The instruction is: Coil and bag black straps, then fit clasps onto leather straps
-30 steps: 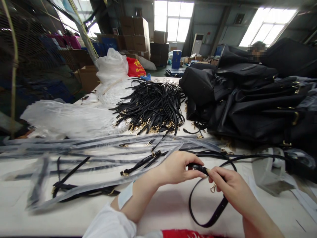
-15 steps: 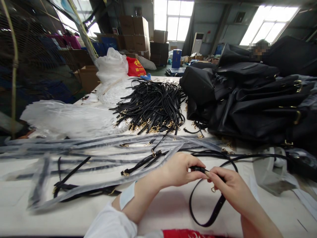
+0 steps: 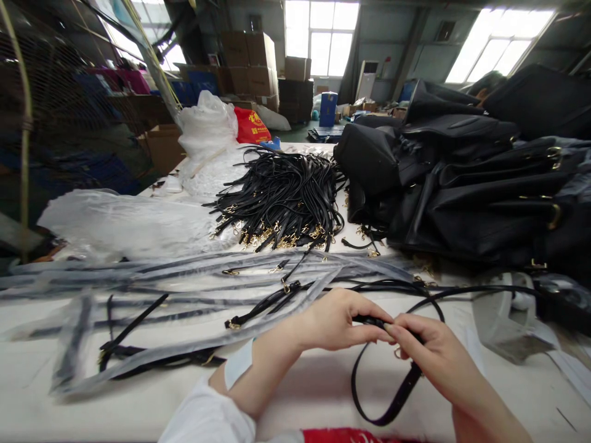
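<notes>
Both hands meet over the front of the table, pinching one black strap (image 3: 401, 400). My left hand (image 3: 337, 320) grips it from the left between thumb and fingers. Close against it, my right hand (image 3: 427, 344) is closed on the same strap, with fingertips touching the left ones. A loop of the strap hangs below my hands, and a small gold clasp (image 3: 398, 352) shows under the right fingers. The exact spot pinched is partly hidden by the fingertips. Behind the hands lie plastic-sleeved straps (image 3: 184, 271) and a folded black strap with a gold clasp (image 3: 263, 307).
A heap of black straps with gold clasps (image 3: 281, 197) lies mid-table. Black bags (image 3: 484, 197) are piled at right, with a person's head partly visible behind. Clear plastic sheets (image 3: 129, 221) lie at left. A grey tape dispenser-like object (image 3: 505, 326) stands right of my hands.
My hands stay together on the strap, with a slight shift of the fingers. The hanging loop has moved a little left and down.
</notes>
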A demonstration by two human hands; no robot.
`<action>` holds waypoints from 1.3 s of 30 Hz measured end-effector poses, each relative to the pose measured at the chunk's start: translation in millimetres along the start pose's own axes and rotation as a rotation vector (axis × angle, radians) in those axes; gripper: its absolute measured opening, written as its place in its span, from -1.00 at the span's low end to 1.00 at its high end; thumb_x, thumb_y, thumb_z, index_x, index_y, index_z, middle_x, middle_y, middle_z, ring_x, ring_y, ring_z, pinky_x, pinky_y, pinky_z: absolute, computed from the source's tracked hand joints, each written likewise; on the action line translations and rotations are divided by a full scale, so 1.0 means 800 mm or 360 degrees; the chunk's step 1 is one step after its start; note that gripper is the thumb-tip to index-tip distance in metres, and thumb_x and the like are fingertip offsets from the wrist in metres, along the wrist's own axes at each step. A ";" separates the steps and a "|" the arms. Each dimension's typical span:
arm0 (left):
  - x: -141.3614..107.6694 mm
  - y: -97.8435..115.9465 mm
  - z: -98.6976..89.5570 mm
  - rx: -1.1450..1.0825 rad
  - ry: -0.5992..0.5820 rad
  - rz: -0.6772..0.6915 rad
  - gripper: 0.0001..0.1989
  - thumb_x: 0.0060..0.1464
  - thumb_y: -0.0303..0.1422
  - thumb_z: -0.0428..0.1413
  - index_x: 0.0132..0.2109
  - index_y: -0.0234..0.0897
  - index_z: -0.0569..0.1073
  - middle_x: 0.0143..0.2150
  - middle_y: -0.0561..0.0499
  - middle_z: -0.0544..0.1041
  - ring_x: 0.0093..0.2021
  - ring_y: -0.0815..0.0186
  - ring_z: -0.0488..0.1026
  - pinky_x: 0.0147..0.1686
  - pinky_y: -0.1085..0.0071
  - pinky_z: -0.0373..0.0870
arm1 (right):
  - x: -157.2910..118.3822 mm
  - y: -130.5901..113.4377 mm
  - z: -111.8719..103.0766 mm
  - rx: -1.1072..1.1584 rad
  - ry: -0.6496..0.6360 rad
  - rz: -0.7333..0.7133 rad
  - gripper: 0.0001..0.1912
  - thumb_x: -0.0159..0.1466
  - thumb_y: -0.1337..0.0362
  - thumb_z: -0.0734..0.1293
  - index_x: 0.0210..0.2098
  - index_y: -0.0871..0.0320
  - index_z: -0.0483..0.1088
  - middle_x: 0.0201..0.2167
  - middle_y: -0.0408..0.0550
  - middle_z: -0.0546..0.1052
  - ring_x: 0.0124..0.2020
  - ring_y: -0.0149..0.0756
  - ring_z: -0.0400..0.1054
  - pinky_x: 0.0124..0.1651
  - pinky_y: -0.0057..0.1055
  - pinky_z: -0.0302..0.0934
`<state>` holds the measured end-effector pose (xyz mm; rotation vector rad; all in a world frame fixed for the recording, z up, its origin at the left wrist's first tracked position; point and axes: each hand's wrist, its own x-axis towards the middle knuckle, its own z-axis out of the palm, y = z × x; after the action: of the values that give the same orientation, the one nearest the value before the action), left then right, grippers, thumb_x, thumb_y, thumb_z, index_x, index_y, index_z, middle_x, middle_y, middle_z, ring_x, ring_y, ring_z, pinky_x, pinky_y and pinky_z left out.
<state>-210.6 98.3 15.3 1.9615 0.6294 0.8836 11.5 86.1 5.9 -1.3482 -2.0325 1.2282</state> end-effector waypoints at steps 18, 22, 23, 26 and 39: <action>0.003 -0.003 0.002 0.0028 0.0346 -0.0100 -0.75 -0.04 -0.30 0.37 -0.20 -0.34 0.66 -0.31 -0.06 0.68 -0.35 0.35 0.58 -0.31 0.55 0.41 | -0.007 -0.013 -0.004 0.0102 0.0081 0.0022 -0.55 0.35 -0.06 0.23 -0.48 0.13 0.42 -0.60 -0.17 0.37 -0.51 -0.35 0.27 -0.44 -0.45 0.13; 0.004 -0.005 0.014 0.0187 0.0403 -0.0073 -0.75 -0.05 -0.26 0.38 -0.24 -0.32 0.65 -0.33 -0.04 0.67 -0.36 0.35 0.57 -0.31 0.53 0.39 | -0.007 -0.011 0.000 0.0053 0.0094 0.0004 -0.53 0.36 -0.07 0.21 -0.46 0.14 0.43 -0.57 -0.16 0.37 -0.49 -0.33 0.28 -0.41 -0.43 0.16; 0.004 -0.006 0.017 0.0189 0.0396 -0.0063 -0.75 -0.05 -0.26 0.38 -0.25 -0.33 0.65 -0.33 -0.05 0.67 -0.36 0.35 0.57 -0.31 0.53 0.38 | -0.007 -0.011 0.000 0.0061 0.0086 0.0004 -0.53 0.36 -0.08 0.21 -0.46 0.14 0.43 -0.58 -0.16 0.37 -0.49 -0.33 0.28 -0.41 -0.43 0.16; 0.005 -0.008 0.025 0.0142 0.0337 -0.0054 -0.77 -0.02 -0.26 0.36 -0.25 -0.33 0.64 -0.34 -0.04 0.67 -0.36 0.36 0.57 -0.33 0.54 0.37 | -0.005 -0.013 0.002 0.0103 0.0050 -0.0001 -0.51 0.36 -0.09 0.21 -0.50 0.14 0.41 -0.60 -0.16 0.37 -0.51 -0.34 0.28 -0.43 -0.44 0.15; -0.004 0.007 -0.012 0.0311 0.0782 -0.0002 -0.74 -0.03 -0.23 0.36 -0.24 -0.31 0.62 -0.36 -0.02 0.65 -0.40 0.36 0.52 -0.35 0.49 0.39 | -0.001 0.003 -0.016 0.0583 0.0149 0.0048 -0.55 0.33 -0.11 0.27 -0.39 0.15 0.46 -0.61 -0.15 0.42 -0.62 -0.43 0.17 -0.49 -0.45 0.24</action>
<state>-219.8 98.0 22.5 1.9178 1.0292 1.3640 22.3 91.5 10.6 -1.2354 -1.6297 1.4374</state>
